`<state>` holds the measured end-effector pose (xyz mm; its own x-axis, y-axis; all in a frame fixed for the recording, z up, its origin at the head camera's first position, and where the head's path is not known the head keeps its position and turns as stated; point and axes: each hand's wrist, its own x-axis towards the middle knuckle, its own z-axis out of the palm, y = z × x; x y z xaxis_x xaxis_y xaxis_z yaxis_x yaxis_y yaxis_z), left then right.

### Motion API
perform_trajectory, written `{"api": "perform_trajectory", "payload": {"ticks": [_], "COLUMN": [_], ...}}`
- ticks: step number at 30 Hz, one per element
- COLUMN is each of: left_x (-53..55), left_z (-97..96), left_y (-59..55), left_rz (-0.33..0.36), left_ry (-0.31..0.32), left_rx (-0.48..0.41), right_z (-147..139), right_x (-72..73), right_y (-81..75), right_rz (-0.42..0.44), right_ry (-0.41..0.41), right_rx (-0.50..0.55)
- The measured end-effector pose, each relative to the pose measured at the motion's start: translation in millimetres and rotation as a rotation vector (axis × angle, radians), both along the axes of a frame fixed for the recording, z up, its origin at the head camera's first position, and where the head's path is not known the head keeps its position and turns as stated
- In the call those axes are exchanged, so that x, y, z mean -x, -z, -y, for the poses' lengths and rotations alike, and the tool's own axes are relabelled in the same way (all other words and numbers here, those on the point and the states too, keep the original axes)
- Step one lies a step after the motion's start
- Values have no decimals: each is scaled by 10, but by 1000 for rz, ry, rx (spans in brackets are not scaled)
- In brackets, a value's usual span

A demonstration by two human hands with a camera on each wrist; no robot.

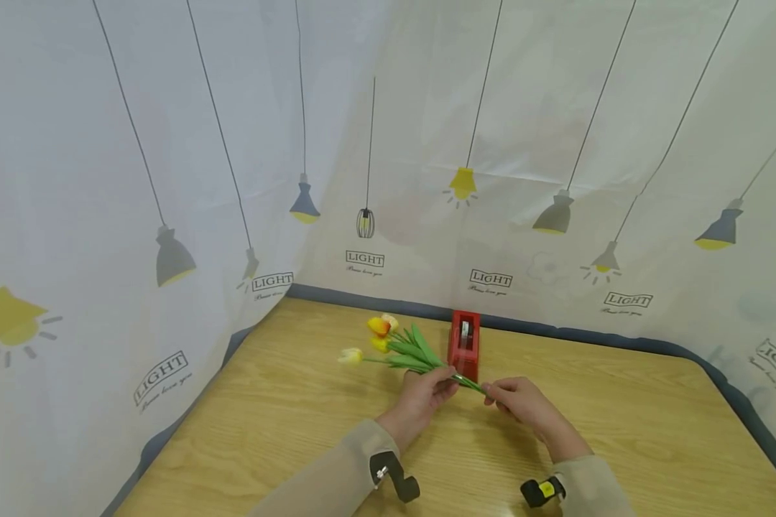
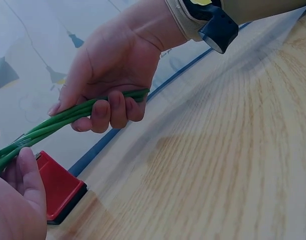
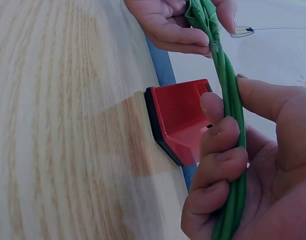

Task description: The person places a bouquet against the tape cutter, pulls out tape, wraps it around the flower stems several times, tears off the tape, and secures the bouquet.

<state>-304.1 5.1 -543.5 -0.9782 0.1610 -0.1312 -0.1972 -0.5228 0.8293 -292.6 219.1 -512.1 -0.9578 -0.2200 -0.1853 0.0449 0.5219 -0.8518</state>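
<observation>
A bunch of tulips [image 1: 414,352] with yellow, orange and pale heads is held over the table, heads to the left. My left hand [image 1: 422,398] grips the green stems just below the leaves. Farther down, my right hand [image 1: 524,402] holds the stem ends, its fingers curled round them in the right wrist view. A shiny strip of clear tape [image 3: 216,48] lies on the stems between the hands. Just behind the bunch stands a red tape dispenser [image 1: 464,337] with a dark base; the stems overlap its front in the head view.
The wooden table [image 1: 284,431] runs back to a pale curtain [image 1: 414,143] printed with hanging lamps. A dark blue border [image 1: 375,299] follows the table's back edge. Each sleeved wrist carries a small black camera mount [image 1: 394,477].
</observation>
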Motion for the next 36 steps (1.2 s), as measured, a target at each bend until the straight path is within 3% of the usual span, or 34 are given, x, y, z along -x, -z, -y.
{"api": "perform_trajectory", "payload": {"ticks": [14, 21, 27, 36], "left_x": [39, 58, 48, 24], "left_z": [-12, -27, -17, 14], "left_y": [0, -47, -58, -35], "left_rz": [15, -3, -13, 9], "left_ry": [-23, -2, -11, -13], "left_rx": [-7, 19, 5, 10], "right_z": [14, -10, -22, 10], "right_x": [8, -34, -6, 1], "right_y": [-33, -129, -69, -49], "right_rz": [-50, 35, 110, 8], "right_ry": [-27, -110, -151, -168], "right_rx": [-15, 52, 83, 58]}}
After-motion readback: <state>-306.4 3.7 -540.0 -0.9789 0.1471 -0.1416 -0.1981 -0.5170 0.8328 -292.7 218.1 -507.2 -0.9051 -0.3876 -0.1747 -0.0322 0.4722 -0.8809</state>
